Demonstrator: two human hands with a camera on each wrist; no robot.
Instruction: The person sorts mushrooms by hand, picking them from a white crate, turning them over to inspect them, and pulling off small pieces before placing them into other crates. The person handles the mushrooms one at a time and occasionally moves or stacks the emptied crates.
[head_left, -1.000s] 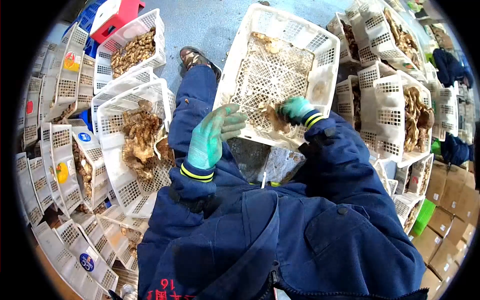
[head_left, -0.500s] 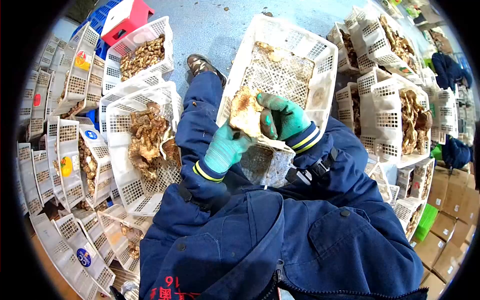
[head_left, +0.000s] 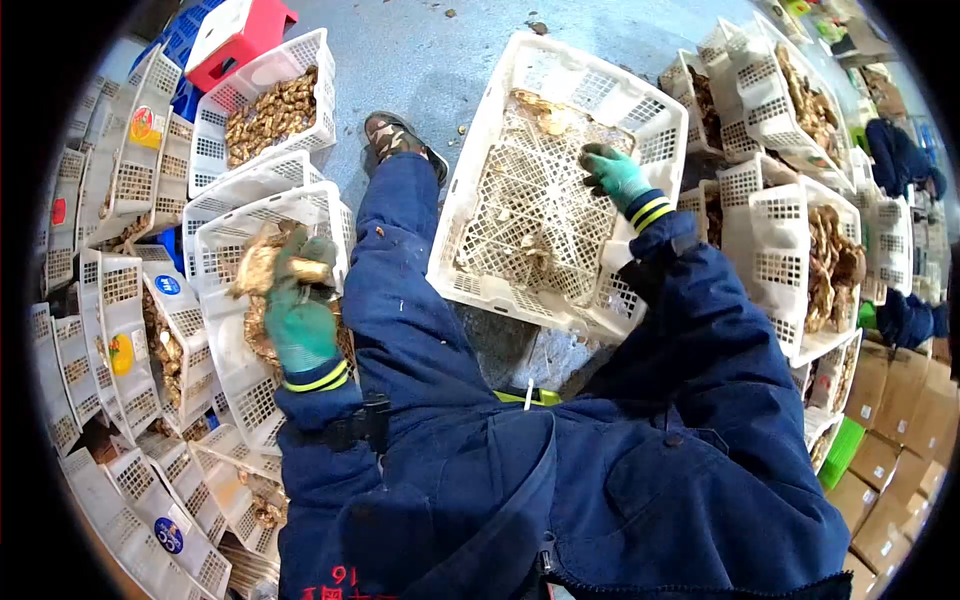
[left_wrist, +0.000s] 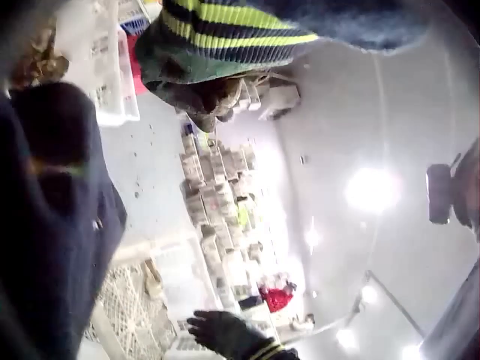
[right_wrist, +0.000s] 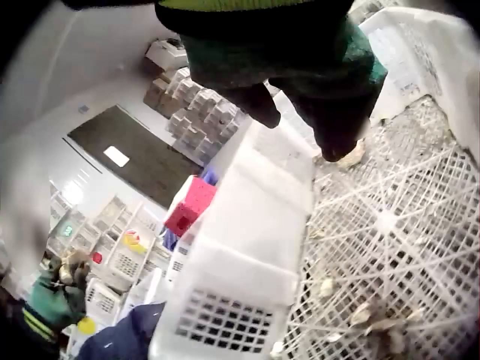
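Observation:
In a green-coated glove, my left hand (head_left: 300, 315) grips a pale brown mushroom (head_left: 308, 270) over the white crate (head_left: 225, 375) at the left, where brown mushroom clumps lie below it. The left wrist view shows the gloved left hand (left_wrist: 169, 79) from behind, hiding much of its hold. My right hand (head_left: 617, 175), gloved alike, hovers over the right side of the middle crate (head_left: 450, 240), its fingers loosely bent around nothing. Inside that crate a mushroom piece (head_left: 545, 112) lies at the far end, with small scraps (head_left: 537, 250) on the dirty lattice bottom (right_wrist: 386, 221).
White crates of mushrooms stand stacked along the left and the right (head_left: 775, 265). A crate of small mushrooms (head_left: 270, 120) is at the far left, beside a red-and-white stool (head_left: 235, 40). Cardboard boxes (head_left: 890, 450) are piled at right. My leg (head_left: 400, 260) lies between the crates.
Both hands held the mushroom over the middle crate half a second ago. The left hand has carried it left over the side crate, while the right let go and moved toward the middle crate's far right.

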